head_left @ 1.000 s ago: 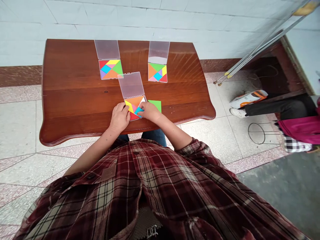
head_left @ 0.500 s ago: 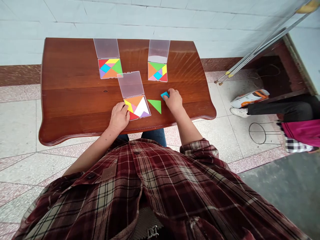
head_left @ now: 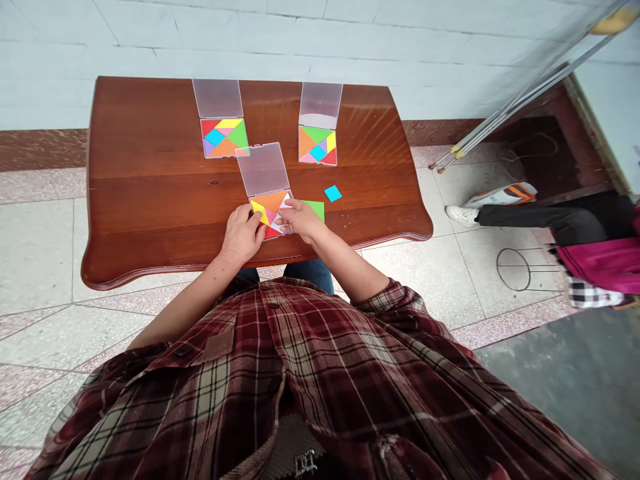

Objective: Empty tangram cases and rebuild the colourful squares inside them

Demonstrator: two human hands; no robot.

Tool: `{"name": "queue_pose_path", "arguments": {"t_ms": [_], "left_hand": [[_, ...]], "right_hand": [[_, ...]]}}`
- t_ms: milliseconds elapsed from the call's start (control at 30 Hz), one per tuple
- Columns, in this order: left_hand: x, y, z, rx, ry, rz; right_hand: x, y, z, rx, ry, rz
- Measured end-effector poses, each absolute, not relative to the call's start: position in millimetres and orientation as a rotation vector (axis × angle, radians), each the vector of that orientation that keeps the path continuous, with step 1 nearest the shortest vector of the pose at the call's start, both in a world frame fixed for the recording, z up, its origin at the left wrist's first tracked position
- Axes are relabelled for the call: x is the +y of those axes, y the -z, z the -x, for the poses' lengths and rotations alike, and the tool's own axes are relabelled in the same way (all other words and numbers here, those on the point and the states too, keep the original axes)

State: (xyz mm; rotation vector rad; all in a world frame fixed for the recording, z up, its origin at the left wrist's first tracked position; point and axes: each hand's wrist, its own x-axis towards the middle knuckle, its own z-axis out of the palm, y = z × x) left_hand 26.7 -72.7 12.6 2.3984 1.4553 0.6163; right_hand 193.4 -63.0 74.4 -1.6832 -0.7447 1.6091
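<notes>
A tangram box (head_left: 273, 233) with its clear lid (head_left: 265, 170) folded back lies at the table's near edge. Inside are an orange piece (head_left: 270, 200), a yellow piece (head_left: 259, 211), a pink piece, a red piece and a partly covered purple piece. My left hand (head_left: 243, 237) grips the box's left edge, fingertips by the yellow piece. Over the box's right part reaches my right hand (head_left: 303, 220), fingers stretched and touching the inside; it hides the white gap there. A green triangle (head_left: 316, 210) lies partly behind that hand. A blue square (head_left: 333, 193) rests farther right.
Two filled tangram boxes with raised lids stand at the back: one left (head_left: 225, 139), one right (head_left: 318, 145). The brown table (head_left: 150, 200) meets a pale wall. Crutches (head_left: 520, 93) lean at right, near a seated person's leg (head_left: 520, 217) and a bag (head_left: 505, 194).
My right hand has let go of the blue square, which stays on the table, and moved left over the box. My left hand remains at the box's left edge.
</notes>
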Motion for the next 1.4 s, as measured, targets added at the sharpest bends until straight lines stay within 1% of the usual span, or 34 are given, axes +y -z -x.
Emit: {"name": "queue_pose_path", "arguments": {"t_ms": [67, 167, 400, 467, 567, 633, 767, 867, 967, 1100, 1267, 1400], "left_hand": [[-72, -12, -27, 1.451, -0.621, -2.394], [-72, -11, -28, 1.454, -0.627, -2.382], [-73, -14, -30, 1.453, -0.624, -2.367], [-73, -16, -30, 1.451, -0.624, -2.349], [-74, -17, -30, 1.456, -0.609, -2.336], [-74, -17, -30, 1.458, -0.605, -2.334], [-74, -16, -30, 1.455, -0.616, -2.338], [-75, -16, -30, 1.456, -0.629, -2.343], [-75, -15, -29, 1.452, -0.633, -2.350], [-74, -15, -29, 1.456, -0.613, -2.364], [-73, -12, -28, 1.462, -0.644, -2.340], [-72, -10, -26, 1.454, -0.688, -2.320]], "right_hand": [[-66, -78, -194, -0.621, -1.658, 1.644], [-66, -77, -193, -0.594, -1.654, 1.620], [-62, -71, -189, -0.679, -1.568, 1.648], [-62, -68, -189, -0.713, -1.596, 1.653], [-61, -60, -190, -0.944, -1.609, 1.692], [-61, -55, -193, -1.246, -1.434, 1.764], [-63, -56, -194, -1.884, -0.878, 1.980], [-66, -62, -186, -2.170, -0.673, 2.075], [-66, -66, -179, -2.315, -0.597, 2.090], [-63, -62, -177, -2.381, -0.608, 2.053], [-64, -55, -180, -2.278, -0.644, 1.975], [-61, -62, -196, -2.182, -0.662, 1.993]]}}
